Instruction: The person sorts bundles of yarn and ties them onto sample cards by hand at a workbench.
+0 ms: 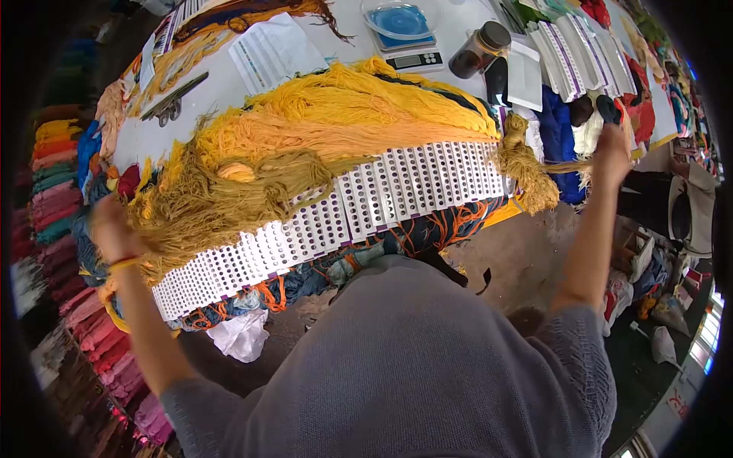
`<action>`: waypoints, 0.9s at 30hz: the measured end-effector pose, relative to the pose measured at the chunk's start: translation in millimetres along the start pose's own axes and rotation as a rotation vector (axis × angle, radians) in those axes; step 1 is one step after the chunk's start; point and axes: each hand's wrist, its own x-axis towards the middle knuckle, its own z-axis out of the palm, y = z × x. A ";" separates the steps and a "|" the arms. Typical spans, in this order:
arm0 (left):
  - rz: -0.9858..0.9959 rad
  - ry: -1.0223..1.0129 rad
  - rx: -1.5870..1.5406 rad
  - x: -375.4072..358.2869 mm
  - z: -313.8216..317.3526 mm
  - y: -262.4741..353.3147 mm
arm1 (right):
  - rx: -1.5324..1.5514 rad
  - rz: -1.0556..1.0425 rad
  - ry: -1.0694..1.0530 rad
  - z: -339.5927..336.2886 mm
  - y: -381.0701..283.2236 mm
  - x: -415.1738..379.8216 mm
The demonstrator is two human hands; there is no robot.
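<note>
My right hand (611, 156) is closed on a thin twisted length of olive-gold yarn (565, 166), raised at the table's right side. That length runs to a knotted olive hank (527, 172) at the right end of a row of white cards with punched holes (382, 195). My left hand (114, 229), smeared by motion, is at the left edge of a loose heap of olive-gold yarn (252, 195); its fingers cannot be made out. Behind the cards lie long bright yellow yarn (343, 99) and peach-orange yarn (305, 137).
Scissors (172, 107), a printed sheet (275, 53), a digital scale (414, 61) with a clear bowl (401, 19) and a dark-lidded jar (479, 49) stand on the white table. Dark and orange yarn (427, 229) hangs at the near edge. Coloured yarn stacks (57, 179) line the left.
</note>
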 end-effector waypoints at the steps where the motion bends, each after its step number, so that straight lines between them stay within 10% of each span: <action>1: -0.320 -0.415 -0.586 -34.1 49.6 -15.2 | 0.287 0.208 -0.122 20.7 -52.0 -22.9; 2: -0.318 -0.284 0.072 -107.7 145.9 45.3 | 0.450 0.296 -0.248 48.5 -77.7 -43.7; 4: -0.429 -0.756 -0.289 -155.3 221.8 -15.9 | 0.631 0.400 -0.586 100.5 -123.7 -97.2; 9: -0.714 -0.967 -0.142 -231.2 349.3 -50.4 | 0.610 -0.033 -0.809 177.7 -179.6 -179.0; 27: -0.555 -0.786 -0.120 -246.3 412.4 -73.4 | 0.051 -0.529 -0.998 183.8 -197.6 -178.8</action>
